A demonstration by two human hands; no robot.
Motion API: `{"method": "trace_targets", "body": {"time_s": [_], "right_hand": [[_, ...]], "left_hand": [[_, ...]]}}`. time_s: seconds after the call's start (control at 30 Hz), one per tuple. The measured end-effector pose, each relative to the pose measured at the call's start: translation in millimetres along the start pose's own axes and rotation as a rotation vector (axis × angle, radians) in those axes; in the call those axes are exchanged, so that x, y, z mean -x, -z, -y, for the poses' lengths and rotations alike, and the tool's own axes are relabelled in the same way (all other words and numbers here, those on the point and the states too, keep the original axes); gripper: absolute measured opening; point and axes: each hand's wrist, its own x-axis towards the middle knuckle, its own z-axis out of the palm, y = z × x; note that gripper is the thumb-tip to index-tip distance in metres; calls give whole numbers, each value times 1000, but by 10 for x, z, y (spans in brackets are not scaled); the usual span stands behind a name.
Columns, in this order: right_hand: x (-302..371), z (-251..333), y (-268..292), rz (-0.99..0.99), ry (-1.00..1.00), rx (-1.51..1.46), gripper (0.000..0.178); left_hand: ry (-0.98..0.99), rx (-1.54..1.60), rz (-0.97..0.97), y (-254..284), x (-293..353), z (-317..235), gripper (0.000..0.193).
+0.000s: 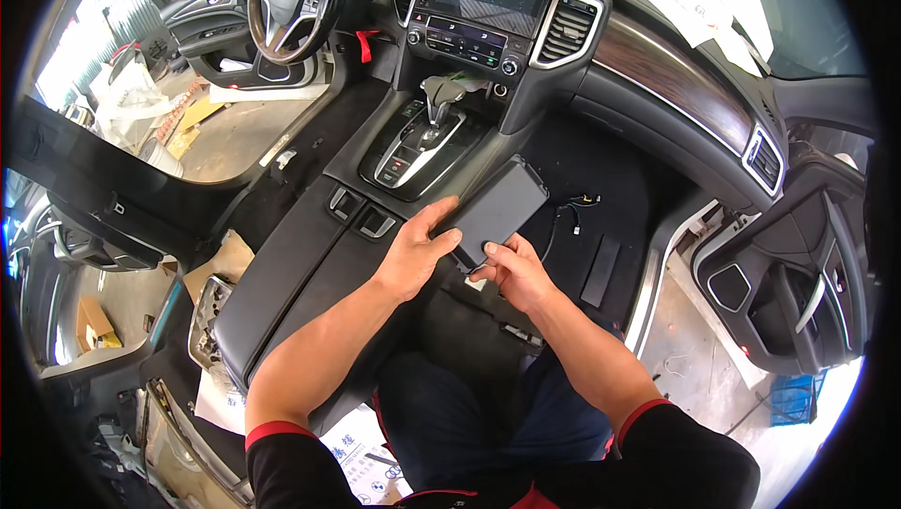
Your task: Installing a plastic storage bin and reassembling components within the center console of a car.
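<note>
Black and rectangular, a flat box-like unit is held up at a slant near the centre of the frame. Our right hand grips its lower end, the thumb pressed on the smooth face and the other fingers curled underneath. Our left hand meets its left edge with forefinger and thumb spread apart; its remaining fingers are hidden, so we cannot tell whether they close on the unit. Just right of the unit, a thin dark cable with small connectors trails over the black floor. To the left of our hands lies the black armrest, and above it in the frame the gear lever rises from the centre console. At the top of the frame we see a lit screen, and at upper left a steering wheel. An open door stands at the right, with a blue crate below it.
</note>
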Motion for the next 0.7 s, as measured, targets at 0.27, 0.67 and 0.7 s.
{"method": "trace_targets", "body": {"time_s": [0.27,0.67,0.7], "right_hand": [[-56,-20,34,-43,8,-52,34],[-73,-8,22,-74,-18,-81,30],[-67,1,23,-66,13,-65,30]], "left_hand": [[21,55,49,-44,23,-107,69],[20,62,33,-47,27,-97,70],[31,76,31,-45,26,-96,70]]}}
